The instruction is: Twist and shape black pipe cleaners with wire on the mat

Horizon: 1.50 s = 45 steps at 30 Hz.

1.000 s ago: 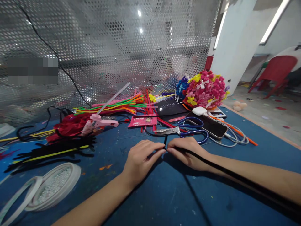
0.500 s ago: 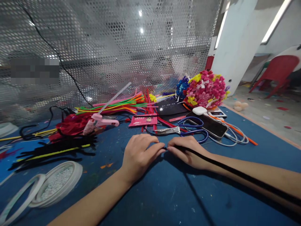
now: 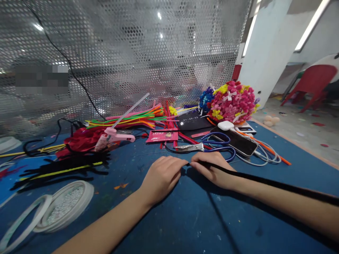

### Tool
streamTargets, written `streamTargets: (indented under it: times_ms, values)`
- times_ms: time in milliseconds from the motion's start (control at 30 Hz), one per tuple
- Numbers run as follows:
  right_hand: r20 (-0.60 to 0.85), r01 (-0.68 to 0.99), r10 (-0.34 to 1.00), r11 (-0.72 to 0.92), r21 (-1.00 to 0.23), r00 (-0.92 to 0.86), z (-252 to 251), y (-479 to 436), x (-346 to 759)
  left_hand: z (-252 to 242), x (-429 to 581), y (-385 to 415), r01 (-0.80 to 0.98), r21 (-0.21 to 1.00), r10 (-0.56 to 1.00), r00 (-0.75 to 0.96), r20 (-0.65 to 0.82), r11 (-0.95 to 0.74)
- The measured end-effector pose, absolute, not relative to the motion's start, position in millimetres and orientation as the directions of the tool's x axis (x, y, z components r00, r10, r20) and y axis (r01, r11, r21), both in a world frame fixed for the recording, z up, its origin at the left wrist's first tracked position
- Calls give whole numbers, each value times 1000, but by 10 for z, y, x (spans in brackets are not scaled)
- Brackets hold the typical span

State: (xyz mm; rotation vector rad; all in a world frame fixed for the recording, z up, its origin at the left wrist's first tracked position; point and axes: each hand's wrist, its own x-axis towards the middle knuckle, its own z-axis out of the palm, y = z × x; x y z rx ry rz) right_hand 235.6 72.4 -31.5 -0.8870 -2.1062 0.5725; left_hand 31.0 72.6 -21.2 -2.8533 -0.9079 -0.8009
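Observation:
A long black pipe cleaner [image 3: 254,177] runs from my fingertips back over my right forearm to the right edge of the view. My right hand [image 3: 214,171] pinches it close to its end, thumb against index finger. Just to the left, my left hand [image 3: 164,178] has its fingers pressed together at the tip of the same pipe cleaner, partly hiding it. Only a small dark bit shows between the two hands. Blue-handled scissors [image 3: 196,146] lie just beyond my hands, blades pointing left.
At left lie black pipe cleaners [image 3: 66,164], a pink glue gun [image 3: 116,136] and a round white bead container [image 3: 88,197]. Behind are coloured pipe cleaners [image 3: 132,118]. A phone [image 3: 242,143], white cable and pink flower ball [image 3: 235,102] sit at right. A perforated metal panel [image 3: 119,53] closes the back.
My left hand has rolled over, its fingers now closer together and covering the thumb. The pipe cleaner's trailing length has risen slightly along my right forearm. The view has shifted a little.

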Motion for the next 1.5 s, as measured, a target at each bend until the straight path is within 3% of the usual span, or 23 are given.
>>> streamTargets:
  times_ms: [333,467,633,833,1067,1233,1400,1500]
  values:
    - [475,394,737,666,-633,-481,-316,715,2363,-216,280,708,481,164,492,709,506,-861]
    - [478,392,730,673,-627,-489,-311,710,2360,-169,320,703,469,336,576,632,518,-817]
    - [514,386,691,717,-581,-509,-308,714,2333,-115,357,717,499,570,753,510,415,-652]
    - [559,368,597,799,-474,-575,-333,711,2336,-130,346,714,450,577,732,432,528,-682]
    - [567,369,538,842,-394,-623,-365,707,2370,-136,356,664,291,465,549,446,707,-836]
    - [599,350,497,868,-353,-629,-401,727,2368,-146,362,651,393,526,657,456,600,-754]
    - [601,362,511,860,-360,-614,-400,706,2365,-202,404,620,408,742,847,272,456,-531]
    - [597,356,511,860,-367,-619,-359,682,2357,-209,416,574,402,724,828,248,504,-561]
